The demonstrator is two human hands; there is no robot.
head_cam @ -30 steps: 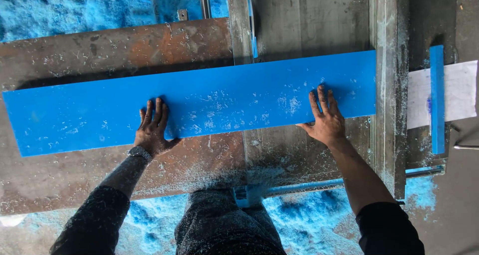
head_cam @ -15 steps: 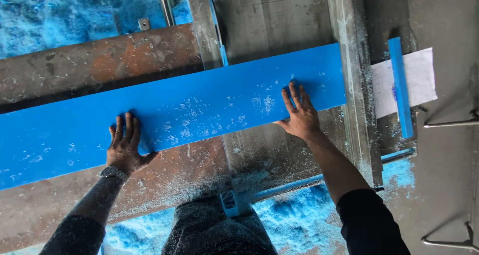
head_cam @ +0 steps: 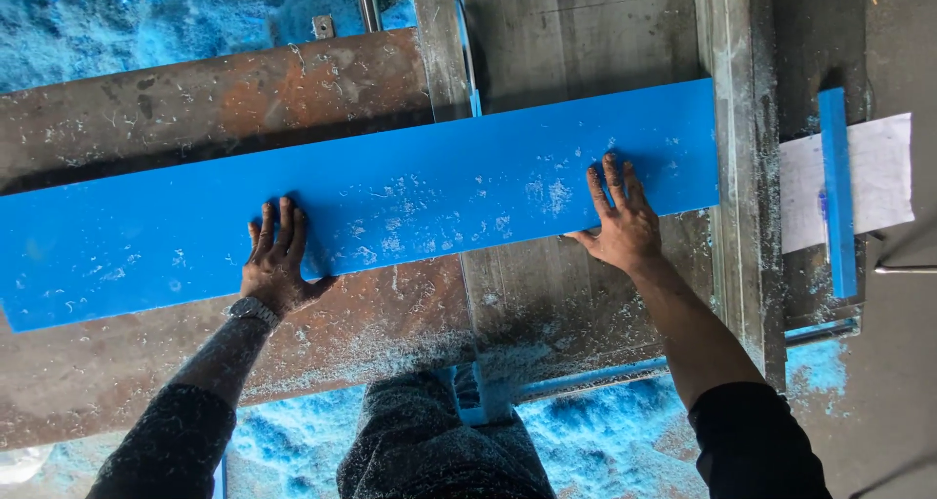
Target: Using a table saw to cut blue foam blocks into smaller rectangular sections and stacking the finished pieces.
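One long blue board (head_cam: 410, 206) lies flat across the rusty metal table (head_cam: 176, 99), its long axis running left to right, the right end tilted slightly toward the far side. Two hands press on its near edge: the left hand (head_cam: 276, 260) flat with fingers together, the right hand (head_cam: 619, 221) flat with fingers slightly spread. One narrow blue strip (head_cam: 836, 192) stands beyond the board's right end, lying across one white sheet (head_cam: 883, 177). Blue shavings (head_cam: 605, 445) cover the floor near the board.

blue board (head_cam: 390, 206) slid rightward, tilt eased
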